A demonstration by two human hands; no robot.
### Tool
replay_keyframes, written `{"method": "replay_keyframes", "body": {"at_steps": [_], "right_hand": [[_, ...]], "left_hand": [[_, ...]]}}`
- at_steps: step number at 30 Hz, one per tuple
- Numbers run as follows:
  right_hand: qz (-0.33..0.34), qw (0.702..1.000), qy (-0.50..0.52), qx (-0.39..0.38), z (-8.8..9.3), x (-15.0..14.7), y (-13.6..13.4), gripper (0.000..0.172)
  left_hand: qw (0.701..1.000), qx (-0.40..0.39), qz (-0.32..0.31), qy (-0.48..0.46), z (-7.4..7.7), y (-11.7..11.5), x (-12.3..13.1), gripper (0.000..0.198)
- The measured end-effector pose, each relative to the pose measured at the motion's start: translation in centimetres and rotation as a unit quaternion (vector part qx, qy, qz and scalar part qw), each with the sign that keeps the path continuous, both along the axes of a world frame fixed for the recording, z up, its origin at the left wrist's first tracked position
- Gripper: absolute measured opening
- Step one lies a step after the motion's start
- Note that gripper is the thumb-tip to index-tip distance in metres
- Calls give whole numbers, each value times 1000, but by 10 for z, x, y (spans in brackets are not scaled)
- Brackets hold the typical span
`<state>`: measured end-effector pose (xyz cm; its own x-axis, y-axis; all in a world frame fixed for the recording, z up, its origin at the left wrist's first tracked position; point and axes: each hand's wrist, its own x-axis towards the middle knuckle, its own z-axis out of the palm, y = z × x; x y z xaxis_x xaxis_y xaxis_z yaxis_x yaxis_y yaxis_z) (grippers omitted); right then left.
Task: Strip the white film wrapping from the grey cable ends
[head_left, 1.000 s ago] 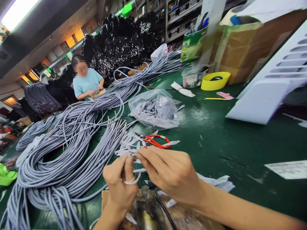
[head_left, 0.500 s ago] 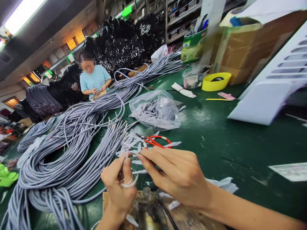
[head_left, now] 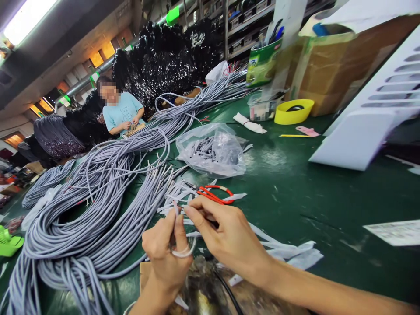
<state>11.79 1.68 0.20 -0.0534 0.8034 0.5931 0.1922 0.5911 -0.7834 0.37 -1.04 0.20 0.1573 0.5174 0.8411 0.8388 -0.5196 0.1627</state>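
Note:
Closed in a pinch, my left hand point(head_left: 167, 247) grips a thin pale cable point(head_left: 188, 250) that loops out past the thumb. Between its thumb and forefinger a pale tip point(head_left: 176, 207) pokes up. My right hand point(head_left: 226, 232) is right beside it, thumb and fingertips pinched together at that tip. Whatever the right fingers hold is too small and hidden to name. Just beyond the hands lie white strips point(head_left: 179, 192) and red-handled pliers point(head_left: 215, 194). Under the wrists is a worn board with a dark, tape-covered object point(head_left: 203, 288) on it.
Bundled grey cables point(head_left: 108, 183) fill the left of the green table point(head_left: 282, 192). Beyond the pliers rests a clear bag point(head_left: 211, 151) of small grey pieces. Further back are a yellow ring point(head_left: 293, 111), a green can point(head_left: 264, 65) and a carton point(head_left: 328, 70). A co-worker point(head_left: 123, 111) sits across.
Both hands remain together. My right hand has turned and curled its fingers more, its wrist shifting left and uncovering white strips. The left hand has moved slightly right. The co-worker leans further left.

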Motion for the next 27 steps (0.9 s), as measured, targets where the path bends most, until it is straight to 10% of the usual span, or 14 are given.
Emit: {"method": "replay_keyframes", "body": {"at_steps": [5,11,22,27], "right_hand": [[-59,976,188,-97,9,18,19,25],[2,996,-66,54,18,19,7,21],[-29,957,-137,253,8,21,9,17],[94,985,-145,1,14,28,18,25]], "left_hand": [[992,-107,-65,-9,3,-3,5,22],[975,-163,-24,-151,14,1,-4,29],[975,-175,-94,-100,11,2,-14,24],[988,-84,-89,97,10,6,-25,23]]}}
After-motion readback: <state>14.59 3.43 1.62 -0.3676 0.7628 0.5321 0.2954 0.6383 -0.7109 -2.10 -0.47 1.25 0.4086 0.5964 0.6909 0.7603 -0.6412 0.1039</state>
